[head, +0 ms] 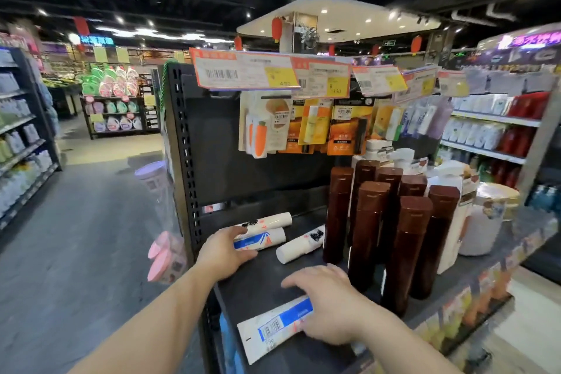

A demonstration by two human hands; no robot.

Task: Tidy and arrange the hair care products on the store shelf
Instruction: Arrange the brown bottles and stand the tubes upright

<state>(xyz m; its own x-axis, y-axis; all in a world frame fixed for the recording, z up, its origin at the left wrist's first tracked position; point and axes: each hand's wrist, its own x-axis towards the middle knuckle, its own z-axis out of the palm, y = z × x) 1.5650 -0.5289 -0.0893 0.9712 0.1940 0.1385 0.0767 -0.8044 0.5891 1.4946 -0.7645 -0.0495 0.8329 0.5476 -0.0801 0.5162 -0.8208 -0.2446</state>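
On the dark shelf lie several white tubes. My left hand grips the end of a white and blue tube at the back left. Behind it lies another white tube, and a third white tube lies tilted to its right. My right hand rests over a white and blue tube lying near the front edge, fingers curled on it. Several tall brown bottles stand upright to the right.
White pump bottles and a white jar stand behind and right of the brown bottles. Small carded products hang above under price tags. An aisle floor opens to the left, with pink items hanging off the shelf's side.
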